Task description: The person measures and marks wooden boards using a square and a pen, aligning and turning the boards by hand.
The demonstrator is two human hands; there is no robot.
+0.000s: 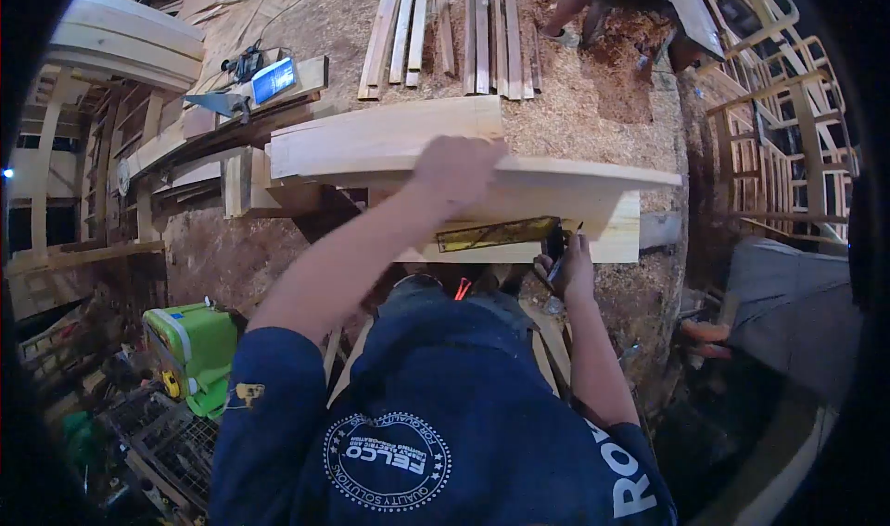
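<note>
Dark blue work shirt [436, 433] with white printing fills the space nearest the camera, the wearer's bare forearms reaching forward from its short sleeves. Beyond it spreads brown ground [278, 257], strewn with pale sawdust.

A long, light-coloured board [547, 188] runs crosswise in front of the body, tilted up with its narrow edge showing. Just beyond its left part is a wide pale plank [371, 137], and nearer the wearer a flat pale board [612, 239] shows below it. Narrow timber strips [482, 35] lie farther off, side by side. To the right is a grey cloth [788, 294]; to the left, a bright green container [199, 354]. At the upper right, another person [575, 7] is partly visible, well apart from the wearer's hands.

The left hand [456, 169] is at the upper edge of the long board, fingers bent; it is blurred, so how firm its grip is cannot be told. The right hand [575, 266] is lower, near the flat board, its grip closed around the dark handle of a yellow-bladed tool [496, 234]. That blade points left, across the flat board. A thin, pencil-like stick [580, 226] pokes up from the same hand.
</note>
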